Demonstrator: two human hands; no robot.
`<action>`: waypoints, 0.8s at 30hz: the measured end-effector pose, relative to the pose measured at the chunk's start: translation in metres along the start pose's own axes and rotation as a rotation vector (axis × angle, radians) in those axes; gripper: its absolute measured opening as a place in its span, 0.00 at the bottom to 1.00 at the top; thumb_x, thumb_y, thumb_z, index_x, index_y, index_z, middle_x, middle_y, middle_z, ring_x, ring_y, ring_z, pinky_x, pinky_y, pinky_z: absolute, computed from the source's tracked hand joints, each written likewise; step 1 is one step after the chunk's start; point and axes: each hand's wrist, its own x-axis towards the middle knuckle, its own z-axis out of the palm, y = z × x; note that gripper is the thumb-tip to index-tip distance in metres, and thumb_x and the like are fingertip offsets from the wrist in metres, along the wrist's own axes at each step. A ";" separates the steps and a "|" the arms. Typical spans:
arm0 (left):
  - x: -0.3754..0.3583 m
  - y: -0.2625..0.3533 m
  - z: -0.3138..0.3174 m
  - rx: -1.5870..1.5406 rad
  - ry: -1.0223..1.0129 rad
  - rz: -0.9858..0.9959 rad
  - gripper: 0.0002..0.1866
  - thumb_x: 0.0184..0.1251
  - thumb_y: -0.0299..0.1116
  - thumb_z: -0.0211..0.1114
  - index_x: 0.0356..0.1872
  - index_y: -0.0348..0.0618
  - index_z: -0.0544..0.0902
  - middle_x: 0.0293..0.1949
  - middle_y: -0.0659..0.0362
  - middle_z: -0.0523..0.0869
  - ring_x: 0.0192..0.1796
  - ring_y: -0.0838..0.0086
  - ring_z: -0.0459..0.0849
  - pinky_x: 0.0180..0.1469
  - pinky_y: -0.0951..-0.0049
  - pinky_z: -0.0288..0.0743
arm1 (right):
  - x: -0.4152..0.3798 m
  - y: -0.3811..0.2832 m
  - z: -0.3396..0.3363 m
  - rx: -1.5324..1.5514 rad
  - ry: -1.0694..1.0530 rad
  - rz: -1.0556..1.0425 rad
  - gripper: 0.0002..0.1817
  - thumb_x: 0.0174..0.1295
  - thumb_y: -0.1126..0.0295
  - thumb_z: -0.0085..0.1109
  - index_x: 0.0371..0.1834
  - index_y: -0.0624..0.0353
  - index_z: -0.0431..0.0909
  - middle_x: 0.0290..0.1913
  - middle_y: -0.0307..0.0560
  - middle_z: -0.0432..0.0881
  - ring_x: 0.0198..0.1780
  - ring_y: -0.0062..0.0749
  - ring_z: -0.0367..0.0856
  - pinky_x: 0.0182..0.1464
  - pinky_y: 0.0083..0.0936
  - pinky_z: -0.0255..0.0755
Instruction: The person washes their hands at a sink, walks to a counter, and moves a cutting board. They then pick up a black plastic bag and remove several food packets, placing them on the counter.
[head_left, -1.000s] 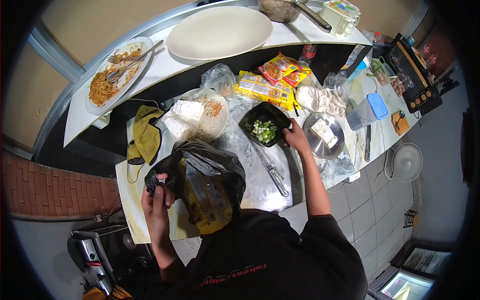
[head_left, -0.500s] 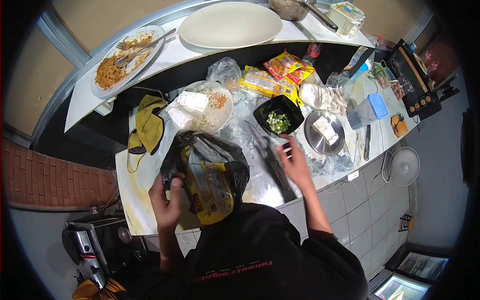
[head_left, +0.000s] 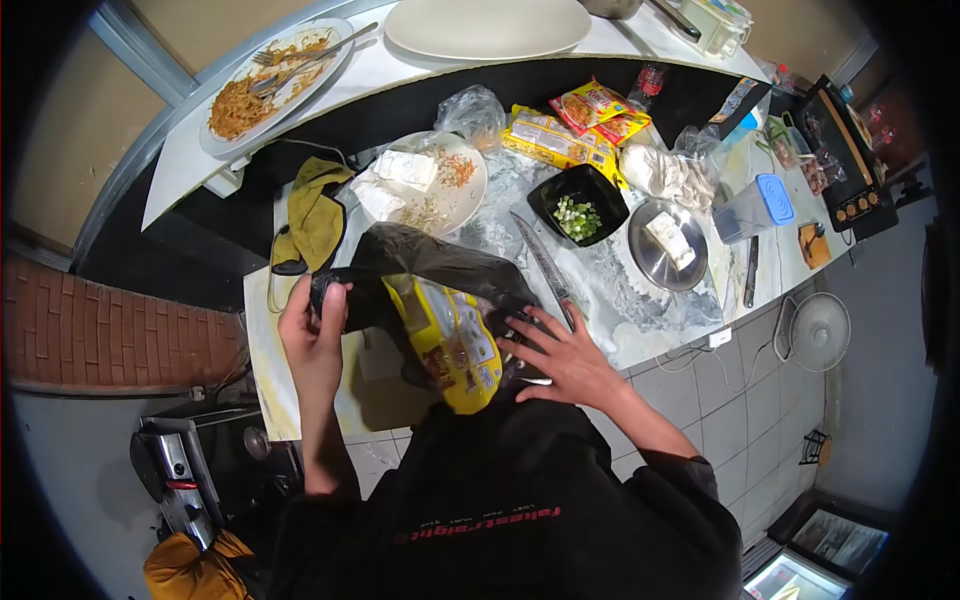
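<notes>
My left hand (head_left: 316, 325) pinches the edge of a black plastic bag (head_left: 420, 255) at its left side. A yellow packet (head_left: 452, 345) lies in the bag's opening, close to my body. My right hand (head_left: 560, 352) is spread, fingers apart, against the bag's right side. A long knife (head_left: 541, 258) lies just beyond those fingers, its handle partly behind them. Behind it stands a black bowl (head_left: 600, 178) with chopped green onion (head_left: 576, 217).
A plate (head_left: 470, 205) with white blocks and shreds sits behind the bag. A metal plate (head_left: 692, 268) with a white block, a blue-lidded container (head_left: 740, 215) and a second knife (head_left: 751, 272) are at right. Yellow-green cloth (head_left: 318, 205) lies at left.
My right hand has moved left and down from near the bowl onto the bag. The bag is spread wider, and my left hand has shifted slightly up. The whole view has shifted a little.
</notes>
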 end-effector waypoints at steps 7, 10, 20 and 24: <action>0.000 0.004 0.017 -0.219 -0.139 -0.003 0.07 0.74 0.29 0.57 0.45 0.38 0.75 0.25 0.72 0.70 0.24 0.91 0.61 0.25 0.86 0.51 | 0.023 0.001 -0.011 -0.194 0.063 0.154 0.09 0.59 0.63 0.59 0.38 0.54 0.80 0.44 0.39 0.76 0.51 0.39 0.70 0.62 0.52 0.58; 0.001 0.004 0.015 -0.252 -0.181 -0.055 0.08 0.74 0.30 0.56 0.48 0.38 0.74 0.25 0.71 0.69 0.24 0.90 0.61 0.25 0.85 0.51 | 0.042 -0.011 -0.050 -0.176 0.364 0.223 0.08 0.55 0.69 0.60 0.35 0.59 0.78 0.49 0.45 0.75 0.56 0.43 0.70 0.62 0.52 0.59; -0.008 0.016 0.039 -0.255 -0.245 -0.112 0.13 0.74 0.32 0.53 0.54 0.38 0.73 0.24 0.69 0.67 0.25 0.87 0.61 0.27 0.84 0.52 | 0.095 -0.035 -0.018 0.212 0.212 -0.354 0.17 0.56 0.66 0.60 0.48 0.57 0.73 0.48 0.52 0.77 0.36 0.45 0.82 0.37 0.39 0.77; -0.008 0.018 0.034 -0.181 -0.244 -0.090 0.14 0.75 0.31 0.52 0.56 0.37 0.71 0.25 0.69 0.67 0.26 0.87 0.61 0.28 0.83 0.53 | 0.123 -0.032 -0.017 0.254 0.280 -0.264 0.14 0.65 0.61 0.55 0.49 0.55 0.75 0.42 0.51 0.81 0.26 0.47 0.82 0.28 0.39 0.77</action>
